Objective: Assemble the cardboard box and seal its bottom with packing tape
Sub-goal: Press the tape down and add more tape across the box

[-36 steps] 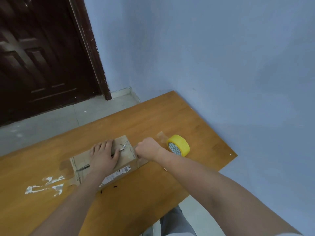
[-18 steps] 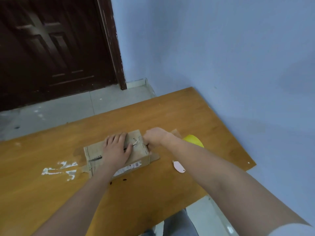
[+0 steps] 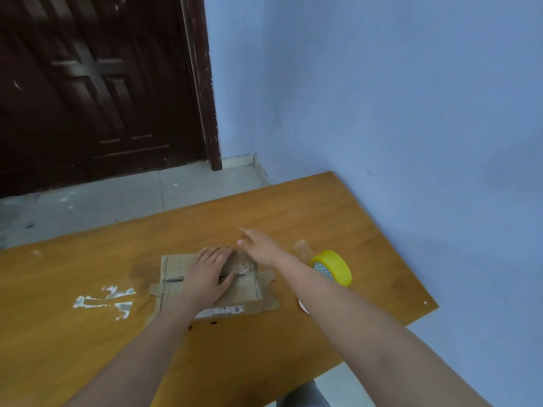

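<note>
Left hand (image 3: 210,273) lies flat on the box (image 3: 205,284); right hand (image 3: 258,246) open, holding nothing. Press tape firmly along the seam (roll (image 3: 333,267) nearby).

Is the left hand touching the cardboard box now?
Touching. In the head view the left hand lies flat on top of the cardboard box, its fingers spread across the centre seam, with no gap visible beneath the palm.

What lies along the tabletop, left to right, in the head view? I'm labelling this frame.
White paint marks → cardboard box → left hand → right hand → yellow tape roll.
</note>
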Demonstrator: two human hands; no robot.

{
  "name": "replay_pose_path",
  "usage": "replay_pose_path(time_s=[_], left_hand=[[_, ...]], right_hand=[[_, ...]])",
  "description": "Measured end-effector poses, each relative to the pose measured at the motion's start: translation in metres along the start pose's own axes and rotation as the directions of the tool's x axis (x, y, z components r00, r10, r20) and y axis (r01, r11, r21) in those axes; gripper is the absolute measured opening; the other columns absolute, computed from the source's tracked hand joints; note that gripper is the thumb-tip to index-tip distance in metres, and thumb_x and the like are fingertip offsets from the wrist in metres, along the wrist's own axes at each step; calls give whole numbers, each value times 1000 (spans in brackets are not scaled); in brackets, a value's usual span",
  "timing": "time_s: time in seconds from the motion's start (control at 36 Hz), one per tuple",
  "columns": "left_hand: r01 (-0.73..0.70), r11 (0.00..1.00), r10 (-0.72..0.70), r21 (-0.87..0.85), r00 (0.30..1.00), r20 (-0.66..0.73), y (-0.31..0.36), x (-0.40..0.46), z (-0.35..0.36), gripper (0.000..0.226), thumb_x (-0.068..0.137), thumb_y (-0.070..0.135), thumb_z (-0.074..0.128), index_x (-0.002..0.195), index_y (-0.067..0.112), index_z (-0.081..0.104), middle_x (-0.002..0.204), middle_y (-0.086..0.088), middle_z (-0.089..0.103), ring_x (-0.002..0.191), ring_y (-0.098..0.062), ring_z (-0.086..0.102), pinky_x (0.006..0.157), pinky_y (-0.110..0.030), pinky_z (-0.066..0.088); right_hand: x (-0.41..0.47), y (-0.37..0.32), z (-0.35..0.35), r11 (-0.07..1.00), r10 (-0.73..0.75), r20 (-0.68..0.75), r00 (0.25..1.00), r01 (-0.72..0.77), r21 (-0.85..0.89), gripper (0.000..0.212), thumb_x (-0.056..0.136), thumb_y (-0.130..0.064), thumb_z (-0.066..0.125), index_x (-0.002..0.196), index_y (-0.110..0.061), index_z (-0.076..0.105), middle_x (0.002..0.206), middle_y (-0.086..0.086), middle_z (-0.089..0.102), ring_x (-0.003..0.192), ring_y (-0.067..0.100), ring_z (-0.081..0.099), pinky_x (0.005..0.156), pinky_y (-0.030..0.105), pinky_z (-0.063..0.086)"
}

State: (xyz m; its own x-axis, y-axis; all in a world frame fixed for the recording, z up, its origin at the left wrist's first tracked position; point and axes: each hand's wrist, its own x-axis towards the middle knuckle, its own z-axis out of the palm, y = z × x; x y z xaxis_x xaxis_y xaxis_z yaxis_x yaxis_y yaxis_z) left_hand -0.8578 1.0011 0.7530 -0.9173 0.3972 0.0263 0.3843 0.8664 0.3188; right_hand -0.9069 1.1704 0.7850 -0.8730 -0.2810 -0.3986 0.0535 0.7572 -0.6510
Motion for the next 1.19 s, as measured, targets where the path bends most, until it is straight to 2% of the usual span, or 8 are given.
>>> replay_pose_path(time_s=[0.14, 0.31, 0.42, 0.58, 0.83, 1.03, 1.11, 1.19], left_hand=[[-101, 995, 102, 20, 993, -63, -3, -9, -16, 43, 92, 26, 57, 133, 13, 51, 135, -2, 55, 130, -21, 46, 108, -36, 33], [316, 947, -320, -62, 899, -298, -8, -34, -28, 36, 86, 12, 61, 121, 3, 58, 125, -13, 57, 119, -34, 49, 100, -47, 37], [356, 927, -369, -118, 813, -450, -3, -56, -26, 29, 84, 22, 49, 100, 2, 63, 96, -12, 61, 87, -34, 55, 73, -43, 45], [420, 889, -456, -184, 850, -264, -2, -72, -14, 7, 90, 20, 56, 88, 12, 55, 90, 1, 50, 88, -25, 52, 76, -35, 39], [562, 766, -592, -312, 806, -3, 14, -42, -26, 50, 93, 43, 47, 127, 6, 41, 135, -10, 30, 118, -33, 39, 99, -44, 41], [604, 791, -592, -95, 796, 129, 22, -14, -29, 99, 73, 80, 43, 145, 17, 19, 153, -8, 14, 135, -38, 24, 106, -55, 30], [559, 829, -554, 25, 813, 181, 27, -6, -24, 114, 65, 85, 46, 149, 21, 4, 158, -5, -1, 142, -38, 8, 111, -60, 16], [498, 859, -511, 118, 831, 217, 29, -3, -22, 113, 68, 80, 51, 150, 22, -1, 158, -5, -9, 143, -39, 0, 113, -60, 12]], right_hand=[[-4, -8, 16, 988, 15, 87, 996, -1, -154, 39, 103, -25, 30, 123, -2, 56, 126, 20, 58, 114, 36, 53, 88, 36, 41], [-16, 5, 23, 983, 41, -38, 998, -47, -176, 35, 104, -33, 28, 80, -16, 47, 71, 1, 50, 76, 23, 48, 65, 31, 35], [-26, 7, 32, 980, 33, -147, 989, -60, -189, 43, 103, -37, 25, 70, -16, 41, 62, -1, 42, 60, 21, 43, 51, 33, 29], [-40, 6, 46, 982, 111, -310, 944, -152, -111, 43, 104, -35, 24, 65, -20, 37, 62, -2, 41, 60, 21, 44, 52, 31, 31], [-67, 4, 70, 985, 143, -357, 923, -166, -34, 41, 102, -35, 29, 64, -23, 37, 62, -4, 42, 63, 21, 47, 46, 29, 30], [-89, -2, 103, 998, 26, -199, 980, -37, -51, 26, 91, -34, 42, 70, -19, 40, 83, 10, 58, 76, 32, 55, 60, 32, 37], [-91, -6, 101, 997, -42, -127, 991, 33, -67, 23, 91, -28, 43, 79, -10, 50, 90, 17, 57, 85, 36, 57, 60, 35, 39], [-91, -5, 91, 995, -69, -114, 991, 61, -76, 28, 93, -24, 40, 99, -3, 58, 108, 16, 56, 100, 36, 54, 78, 44, 49]])
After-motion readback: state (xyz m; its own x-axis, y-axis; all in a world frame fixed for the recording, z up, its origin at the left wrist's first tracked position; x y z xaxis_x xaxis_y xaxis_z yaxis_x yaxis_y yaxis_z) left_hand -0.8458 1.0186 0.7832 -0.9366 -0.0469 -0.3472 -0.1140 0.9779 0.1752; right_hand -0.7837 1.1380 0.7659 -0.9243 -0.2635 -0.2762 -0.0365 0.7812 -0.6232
